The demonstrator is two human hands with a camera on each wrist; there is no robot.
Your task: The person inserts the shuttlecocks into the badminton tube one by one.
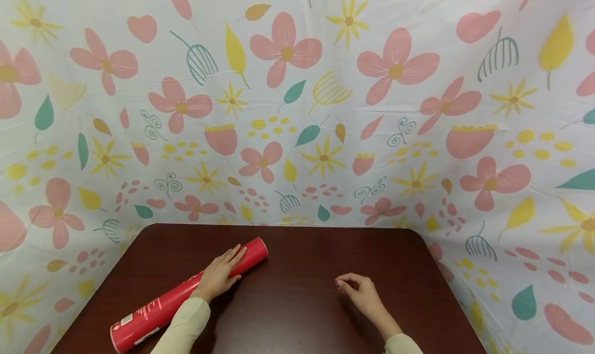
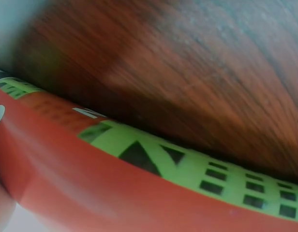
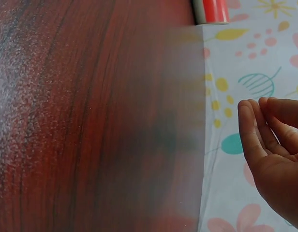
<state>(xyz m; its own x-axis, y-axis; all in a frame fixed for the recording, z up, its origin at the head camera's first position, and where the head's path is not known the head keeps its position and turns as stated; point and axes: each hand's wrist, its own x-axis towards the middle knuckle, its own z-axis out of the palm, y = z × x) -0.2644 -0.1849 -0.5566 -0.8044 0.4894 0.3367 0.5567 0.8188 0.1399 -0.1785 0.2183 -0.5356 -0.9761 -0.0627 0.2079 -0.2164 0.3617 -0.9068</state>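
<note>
A long red cylindrical tube (image 1: pixel 160 308) lies slantwise across the left side of the dark wooden table (image 1: pixel 297 312). My left hand (image 1: pixel 217 276) rests on its upper half, fingers stretched along the surface. Close up in the left wrist view, the red tube (image 2: pixel 105 179) shows a light-green band with dark shapes. To the right, over the table, is my right hand (image 1: pixel 366 296) with bent fingers and nothing held. In the right wrist view, the thumb and fingertips of the right hand (image 3: pixel 275 150) come together with no object between them.
A white curtain (image 1: pixel 297 111) printed with pink, yellow and green flowers and leaves hangs behind the table and along both sides. The table's far edge (image 1: pixel 297 226) runs close to it. The tube's end (image 3: pixel 214 12) appears at the top of the right wrist view.
</note>
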